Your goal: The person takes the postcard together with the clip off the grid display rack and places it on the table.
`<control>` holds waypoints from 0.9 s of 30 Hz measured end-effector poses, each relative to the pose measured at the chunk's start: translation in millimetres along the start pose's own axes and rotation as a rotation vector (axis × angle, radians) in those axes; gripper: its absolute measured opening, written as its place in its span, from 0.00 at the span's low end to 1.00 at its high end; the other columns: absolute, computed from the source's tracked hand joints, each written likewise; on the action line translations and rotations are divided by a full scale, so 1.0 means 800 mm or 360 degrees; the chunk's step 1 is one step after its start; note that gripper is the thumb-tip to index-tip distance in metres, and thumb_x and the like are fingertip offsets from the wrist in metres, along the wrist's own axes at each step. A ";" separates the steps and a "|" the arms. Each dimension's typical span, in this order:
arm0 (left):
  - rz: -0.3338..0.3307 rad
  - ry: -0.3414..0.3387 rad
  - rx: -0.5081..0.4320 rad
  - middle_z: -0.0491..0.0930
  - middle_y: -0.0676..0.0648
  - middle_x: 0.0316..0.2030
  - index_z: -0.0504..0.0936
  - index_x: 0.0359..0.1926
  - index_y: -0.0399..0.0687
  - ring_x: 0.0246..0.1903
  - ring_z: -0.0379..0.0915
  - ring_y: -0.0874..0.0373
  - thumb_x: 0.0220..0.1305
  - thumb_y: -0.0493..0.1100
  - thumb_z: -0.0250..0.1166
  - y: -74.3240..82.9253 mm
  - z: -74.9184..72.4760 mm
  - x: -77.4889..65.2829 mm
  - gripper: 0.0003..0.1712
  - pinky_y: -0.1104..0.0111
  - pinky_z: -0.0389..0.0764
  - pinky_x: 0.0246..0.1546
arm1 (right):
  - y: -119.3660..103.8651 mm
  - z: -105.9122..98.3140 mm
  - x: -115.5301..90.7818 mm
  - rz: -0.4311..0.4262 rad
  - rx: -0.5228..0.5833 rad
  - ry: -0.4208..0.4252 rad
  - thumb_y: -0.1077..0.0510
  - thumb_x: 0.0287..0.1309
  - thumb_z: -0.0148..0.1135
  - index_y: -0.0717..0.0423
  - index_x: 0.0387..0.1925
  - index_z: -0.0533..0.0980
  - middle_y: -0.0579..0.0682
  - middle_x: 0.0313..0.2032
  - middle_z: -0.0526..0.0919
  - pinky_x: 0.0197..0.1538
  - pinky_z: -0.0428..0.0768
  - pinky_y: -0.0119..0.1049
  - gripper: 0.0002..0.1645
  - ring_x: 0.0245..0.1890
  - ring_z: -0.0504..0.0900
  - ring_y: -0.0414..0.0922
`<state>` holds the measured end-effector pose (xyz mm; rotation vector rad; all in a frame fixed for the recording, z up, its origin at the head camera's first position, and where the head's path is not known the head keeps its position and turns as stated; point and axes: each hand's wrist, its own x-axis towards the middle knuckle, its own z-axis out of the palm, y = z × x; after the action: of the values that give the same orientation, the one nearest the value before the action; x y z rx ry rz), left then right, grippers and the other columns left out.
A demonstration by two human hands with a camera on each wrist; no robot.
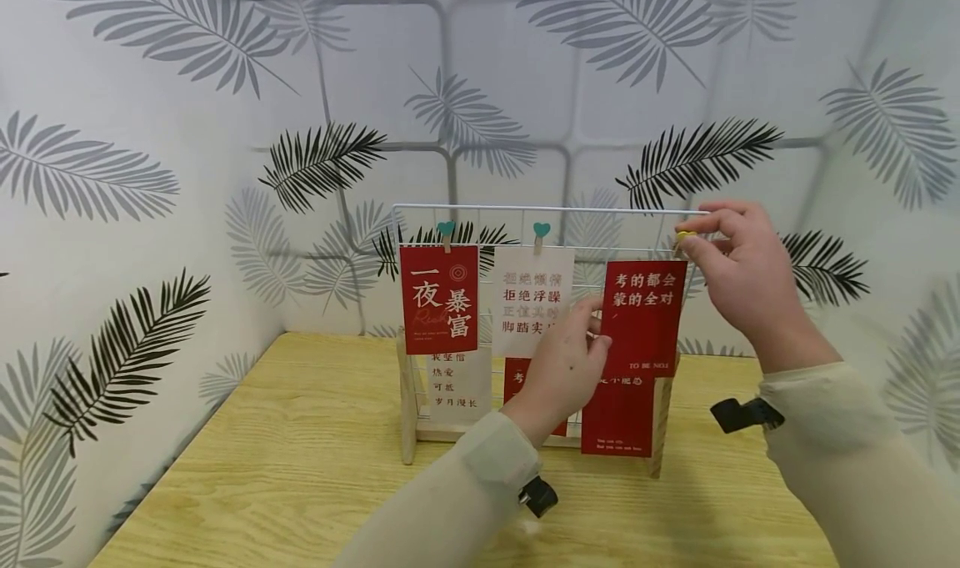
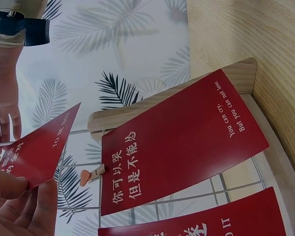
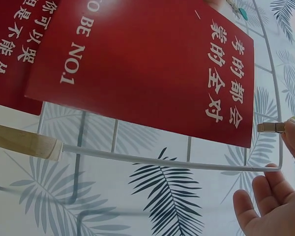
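Head view: left fingers (image 1: 583, 313) pinch a red card (image 1: 642, 326) lettered white; right fingers (image 1: 731, 222) pinch a clip (image 1: 685, 236), seemingly yellow-topped.

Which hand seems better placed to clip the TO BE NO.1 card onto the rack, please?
Probably the right hand: it pinches the clip near a corner of the rack, while the left hand holds the card.

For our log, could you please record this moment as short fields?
Left hand: holds the "TO BE NO.1" card
Right hand: pinches a yellow-topped clip at the rack's upper right
Rack: wire grid, wooden legs, on the table
Upper row, clipped: leftmost red card, white card; teal heart clips
Lower row includes: "You can cry" card, orange heart clip
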<state>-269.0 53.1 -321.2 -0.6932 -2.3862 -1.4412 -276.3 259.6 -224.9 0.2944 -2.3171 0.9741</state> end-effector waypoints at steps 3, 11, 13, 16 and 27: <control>0.0015 0.0010 -0.0001 0.75 0.57 0.45 0.68 0.71 0.56 0.38 0.72 0.64 0.74 0.41 0.61 -0.002 -0.001 -0.002 0.27 0.72 0.78 0.37 | 0.001 -0.001 -0.001 0.0004 0.0009 -0.0004 0.47 0.76 0.51 0.61 0.55 0.79 0.54 0.69 0.64 0.45 0.71 0.49 0.24 0.52 0.75 0.60; 0.0058 -0.0003 -0.0071 0.77 0.56 0.45 0.67 0.72 0.55 0.36 0.74 0.64 0.74 0.41 0.60 -0.010 -0.002 -0.005 0.28 0.71 0.79 0.36 | 0.005 -0.006 -0.007 0.0052 0.0036 -0.0026 0.44 0.75 0.51 0.61 0.55 0.78 0.53 0.70 0.62 0.49 0.73 0.50 0.26 0.55 0.75 0.61; 0.0061 -0.0008 -0.0084 0.77 0.56 0.45 0.67 0.72 0.55 0.37 0.74 0.64 0.75 0.41 0.60 -0.011 -0.003 -0.006 0.28 0.71 0.79 0.36 | 0.005 -0.007 -0.008 0.0056 0.0036 -0.0024 0.44 0.75 0.51 0.61 0.56 0.79 0.53 0.70 0.63 0.52 0.74 0.53 0.26 0.57 0.74 0.61; 0.0055 -0.0008 -0.0099 0.77 0.56 0.45 0.67 0.72 0.54 0.37 0.75 0.64 0.75 0.41 0.60 -0.011 -0.003 -0.007 0.28 0.71 0.79 0.36 | 0.008 -0.007 -0.009 0.0056 0.0047 -0.0017 0.44 0.76 0.50 0.61 0.57 0.78 0.53 0.71 0.62 0.56 0.73 0.60 0.27 0.61 0.71 0.62; 0.0029 0.0003 -0.0123 0.78 0.57 0.44 0.68 0.71 0.55 0.36 0.74 0.64 0.74 0.41 0.61 -0.015 -0.002 -0.013 0.27 0.71 0.79 0.35 | 0.017 -0.007 -0.018 -0.0001 -0.0010 0.0026 0.45 0.75 0.51 0.61 0.56 0.79 0.54 0.70 0.64 0.54 0.71 0.63 0.26 0.62 0.68 0.62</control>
<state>-266.6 44.7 -334.0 -0.7295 -2.3273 -1.5328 -268.1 272.9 -238.3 0.2836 -2.3048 0.9653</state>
